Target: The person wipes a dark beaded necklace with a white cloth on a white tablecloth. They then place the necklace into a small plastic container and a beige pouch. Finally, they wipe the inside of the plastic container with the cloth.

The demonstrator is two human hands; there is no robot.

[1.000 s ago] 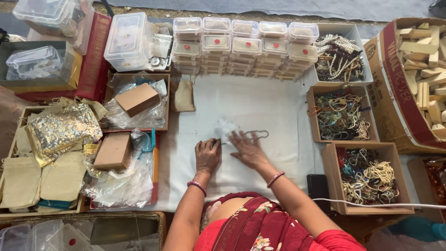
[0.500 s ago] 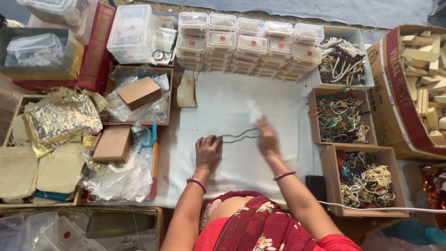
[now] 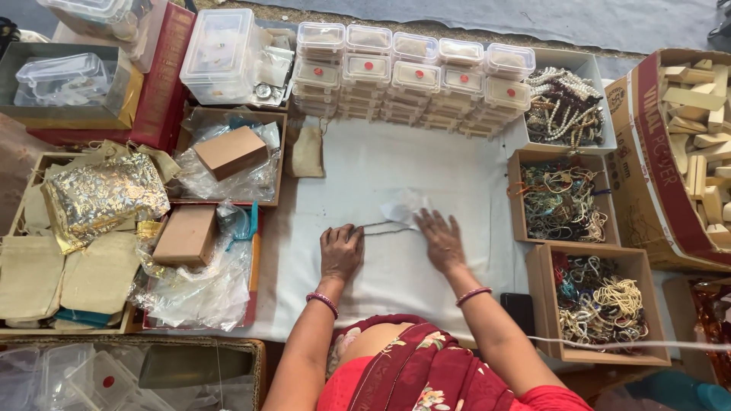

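Right hand [image 3: 442, 242] dropped onto cloth [image 3: 381, 164] — hands flat (thread [image 3: 384, 226] between), bead boxes [image 3: 563, 202] beside.

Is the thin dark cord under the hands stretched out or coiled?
Stretched out: the thin dark cord runs nearly straight across the white cloth between left hand and right hand.

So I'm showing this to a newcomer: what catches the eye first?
Both hands flat on the white cloth at centre: left hand and right hand press a thin dark cord beside a small clear pouch. Behind them stand stacked clear boxes; boxes of beads line the right.
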